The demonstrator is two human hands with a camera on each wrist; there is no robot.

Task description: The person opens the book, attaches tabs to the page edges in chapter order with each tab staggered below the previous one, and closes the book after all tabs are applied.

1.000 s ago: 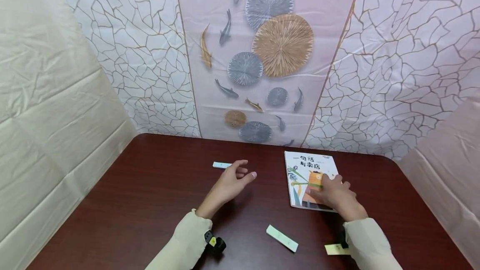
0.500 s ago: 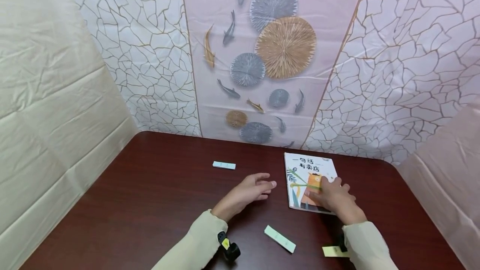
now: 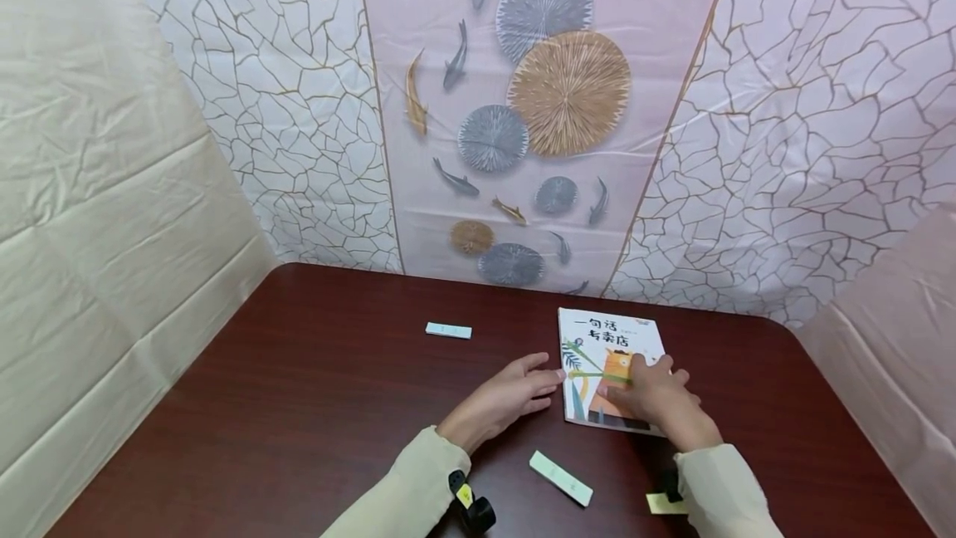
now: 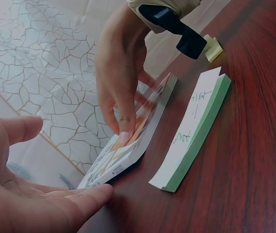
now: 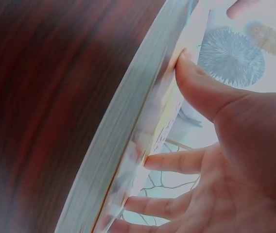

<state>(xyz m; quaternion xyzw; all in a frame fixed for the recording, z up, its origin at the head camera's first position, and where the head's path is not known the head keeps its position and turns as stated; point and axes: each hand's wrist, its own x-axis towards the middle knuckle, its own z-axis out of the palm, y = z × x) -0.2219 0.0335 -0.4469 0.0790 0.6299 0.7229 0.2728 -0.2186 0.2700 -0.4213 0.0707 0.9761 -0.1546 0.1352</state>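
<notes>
A picture book (image 3: 586,355) with a white cover, Chinese title and orange animal lies at the right of the table. My right hand (image 3: 660,397) rests on the lower right of its cover, fingers spread. In the right wrist view the thumb and fingertips of the right hand (image 5: 254,141) touch the cover beside the thick page edge (image 5: 118,136). My left hand (image 3: 511,397) is beside the book's left edge, fingers extended and holding nothing. In the left wrist view the left hand's (image 4: 45,194) fingertip overlaps the near corner; contact is unclear.
A green pad of sticky notes (image 3: 560,478) with handwriting lies in front of the book. A pale blue pad (image 3: 448,330) lies farther back on the left. A yellow pad (image 3: 665,505) is partly hidden by the right wrist. Patterned cloth (image 3: 478,106) stands behind the table (image 3: 299,405).
My left hand has moved right and toward me, up to the book's left edge, uncovering the pale blue pad. The book and my right hand have shifted slightly left and toward me.
</notes>
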